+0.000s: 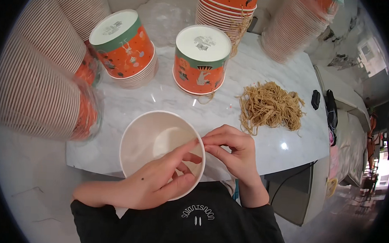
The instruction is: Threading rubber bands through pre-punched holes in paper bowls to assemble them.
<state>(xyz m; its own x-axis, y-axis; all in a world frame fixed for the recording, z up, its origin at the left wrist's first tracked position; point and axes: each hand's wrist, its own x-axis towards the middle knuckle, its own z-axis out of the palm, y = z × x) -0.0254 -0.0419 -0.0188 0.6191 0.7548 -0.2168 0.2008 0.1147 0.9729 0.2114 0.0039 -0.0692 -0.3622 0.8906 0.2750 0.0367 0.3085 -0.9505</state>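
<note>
A white-lined paper bucket [143, 141] is tipped with its mouth toward me, over the table's near edge against my shirt. My left hand [161, 176] reaches inside it, fingers apart, with the index fingertip at the right-hand rim. Outside that rim, my right hand [230, 149] pinches thumb and index finger together beside my left fingertip. Whatever lies in that pinch is hidden. To the right on the table is a loose heap of tan cords [271, 105].
Upside-down orange and green paper buckets stand beyond, one stack [124, 49] left and another bucket [201, 63] in the middle. A taller stack [225, 14] with cords hanging stands behind. Wrapped stacks [39, 88] line the left; another [296, 28] is back right. A black object [315, 100] lies near the table's right edge.
</note>
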